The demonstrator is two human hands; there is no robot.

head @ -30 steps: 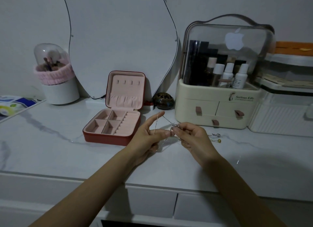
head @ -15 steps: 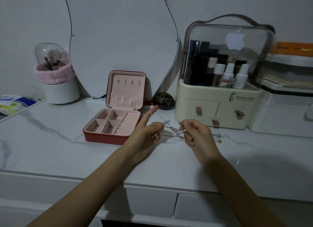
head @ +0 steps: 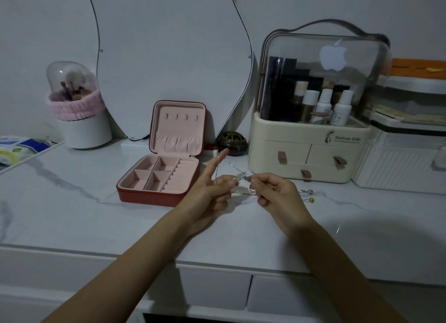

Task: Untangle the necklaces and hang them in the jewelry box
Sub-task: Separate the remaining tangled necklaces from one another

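Silver-toned, thin and knotted, the tangled metal necklace chains (head: 237, 178) hang in the air between my two hands above the white marble-patterned bench (head: 72, 202), just in front and to the right of the open red jewelry box with pink lining (head: 160, 178). My left hand (head: 210, 192) has its forefinger straight up with a loop of chain draped over it, while its thumb and curled fingers pinch a strand lower down; my right hand (head: 272, 192) pinches the knot in a tight grip between thumb and fingertips. The risk I see from here is pulling the hands apart with the knot unopened: that would cinch it tighter or snap a fine link. A slack grip could also let the bundle drop onto the bench and re-tangle, or catch the small gold-beaded pins (head: 307, 194) lying just beside my right hand. The four hooks in the box lid look bare, so I judge hanging not yet begun. Against half a second ago, the hands have closed in slightly and the chain runs shorter between them; a second ago they were closer still, nearly touching. The cream cosmetics organiser with clear dome lid (head: 311, 120) has not moved.
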